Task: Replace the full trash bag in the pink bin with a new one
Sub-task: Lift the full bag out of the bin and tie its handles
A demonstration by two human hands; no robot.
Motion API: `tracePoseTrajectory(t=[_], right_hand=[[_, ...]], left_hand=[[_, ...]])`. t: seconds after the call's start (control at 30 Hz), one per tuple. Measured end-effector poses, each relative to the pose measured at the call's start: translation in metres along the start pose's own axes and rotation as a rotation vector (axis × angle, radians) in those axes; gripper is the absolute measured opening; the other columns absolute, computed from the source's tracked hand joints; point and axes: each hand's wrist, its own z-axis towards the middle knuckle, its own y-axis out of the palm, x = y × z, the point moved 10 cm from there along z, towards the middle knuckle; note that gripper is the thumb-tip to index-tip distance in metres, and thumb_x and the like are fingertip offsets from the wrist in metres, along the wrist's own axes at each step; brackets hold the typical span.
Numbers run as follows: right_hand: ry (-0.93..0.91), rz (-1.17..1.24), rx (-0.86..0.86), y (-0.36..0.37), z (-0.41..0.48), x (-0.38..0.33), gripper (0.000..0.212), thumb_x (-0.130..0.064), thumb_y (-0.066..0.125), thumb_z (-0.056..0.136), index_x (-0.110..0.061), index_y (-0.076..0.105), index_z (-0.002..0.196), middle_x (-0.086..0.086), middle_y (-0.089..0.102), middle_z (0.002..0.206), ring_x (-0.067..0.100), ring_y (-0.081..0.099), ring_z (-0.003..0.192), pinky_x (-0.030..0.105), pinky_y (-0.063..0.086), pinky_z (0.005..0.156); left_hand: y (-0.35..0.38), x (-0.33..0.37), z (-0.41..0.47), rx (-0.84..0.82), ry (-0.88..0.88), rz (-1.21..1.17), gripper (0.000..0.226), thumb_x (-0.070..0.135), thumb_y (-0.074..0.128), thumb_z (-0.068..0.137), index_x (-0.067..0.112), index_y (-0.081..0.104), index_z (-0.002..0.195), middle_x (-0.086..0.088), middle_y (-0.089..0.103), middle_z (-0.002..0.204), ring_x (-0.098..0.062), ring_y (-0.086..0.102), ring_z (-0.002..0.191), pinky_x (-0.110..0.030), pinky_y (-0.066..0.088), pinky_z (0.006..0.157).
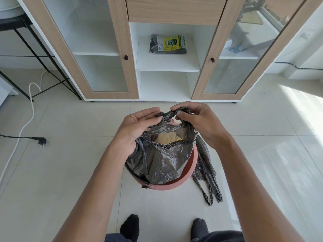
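Our socked feet (129, 226) flank the pink bin (190, 172); left hand (138, 130) and right hand (201, 123) pinch the black trash bag (157, 161) handles, seemingly mid-knot; a slip leaves it gaping.

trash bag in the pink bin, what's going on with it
A person is tying the handles of the full black trash bag, still seated in the pink bin. Left hand and right hand pinch the twisted knot. Another black bag lies on the floor beside the bin; a pack of bags sits on the cabinet shelf.
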Motion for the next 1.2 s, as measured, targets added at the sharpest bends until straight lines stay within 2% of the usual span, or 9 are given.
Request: tracePoseTrajectory(t=[0.13,0.27,0.4,0.53,0.67,0.87,1.0,1.1,1.2], right_hand=[[0.008,0.031,0.008,-0.001,0.0,0.001,0.017,0.0,0.064,0.092,-0.003,0.075,0.104,0.023,0.07,0.094,0.021,0.061,0.081,0.021,0.054,0.07],[0.01,0.051,-0.007,-0.002,0.001,0.003,0.018,-0.001,0.065,0.091,-0.004,0.076,0.105,0.027,0.071,0.102,0.021,0.065,0.086,0.029,0.057,0.081],[-0.002,0.029,0.01,-0.007,0.001,0.004,0.019,0.001,0.067,0.089,-0.011,0.079,0.095,0.009,0.076,0.097,0.017,0.067,0.09,0.033,0.054,0.091],[0.028,0.069,0.09,-0.027,0.001,0.011,0.019,0.001,0.064,0.091,-0.012,0.077,0.096,0.014,0.075,0.099,0.026,0.069,0.094,0.038,0.054,0.096],[0.107,0.13,0.268,-0.063,-0.002,0.023,0.021,0.001,0.06,0.094,0.006,0.068,0.112,0.021,0.072,0.099,0.022,0.074,0.084,0.029,0.059,0.083],[0.173,0.234,0.545,-0.105,-0.015,0.04,0.014,0.002,0.058,0.095,0.006,0.065,0.107,0.011,0.068,0.084,0.011,0.072,0.059,0.021,0.06,0.066],[0.164,0.306,0.524,-0.1,-0.013,0.037,0.01,0.001,0.057,0.096,-0.002,0.065,0.092,0.009,0.067,0.086,0.016,0.074,0.065,0.024,0.061,0.07],[0.178,0.373,0.489,-0.097,-0.013,0.034,0.013,-0.002,0.056,0.098,-0.006,0.067,0.092,0.008,0.069,0.089,0.021,0.074,0.074,0.026,0.061,0.075],[0.182,0.379,0.45,-0.09,-0.012,0.031,0.015,-0.005,0.052,0.1,-0.011,0.065,0.095,0.006,0.071,0.091,0.02,0.072,0.074,0.025,0.06,0.067]], left_hand=[[-0.004,0.003,0.001,0.043,0.051,-0.058,0.028,0.004,0.08,0.073,0.017,0.078,0.098,-0.004,0.078,0.092,-0.012,0.073,0.084,-0.025,0.058,0.077],[-0.011,0.005,0.0,0.122,0.088,-0.121,0.024,0.002,0.079,0.076,0.012,0.076,0.098,-0.006,0.078,0.091,-0.01,0.073,0.072,-0.019,0.058,0.063],[-0.019,0.0,0.002,0.174,0.066,-0.214,0.027,0.001,0.08,0.074,0.008,0.076,0.1,-0.01,0.078,0.092,-0.019,0.075,0.082,-0.026,0.06,0.073],[-0.039,0.0,0.003,0.283,0.095,-0.238,0.03,0.003,0.082,0.072,0.01,0.077,0.1,-0.009,0.078,0.092,-0.019,0.075,0.087,-0.028,0.058,0.083],[-0.072,0.007,-0.001,0.443,0.155,-0.213,0.028,0.006,0.081,0.076,0.012,0.075,0.103,-0.005,0.077,0.092,-0.013,0.075,0.083,-0.02,0.059,0.074],[-0.105,0.011,-0.003,0.569,0.22,-0.179,0.034,0.002,0.079,0.078,0.004,0.072,0.111,-0.01,0.075,0.095,-0.017,0.075,0.083,-0.018,0.057,0.07],[-0.101,0.017,0.0,0.538,0.276,-0.057,0.029,0.002,0.075,0.082,0.004,0.072,0.111,-0.009,0.074,0.088,-0.017,0.072,0.075,-0.02,0.058,0.069],[-0.085,0.026,0.006,0.467,0.381,0.221,0.014,0.006,0.07,0.087,0.015,0.075,0.097,-0.006,0.074,0.084,-0.022,0.074,0.074,-0.032,0.061,0.075],[-0.064,0.029,0.01,0.4,0.43,0.522,0.011,0.012,0.064,0.092,0.014,0.074,0.087,-0.003,0.074,0.08,-0.016,0.074,0.065,-0.038,0.062,0.071]])
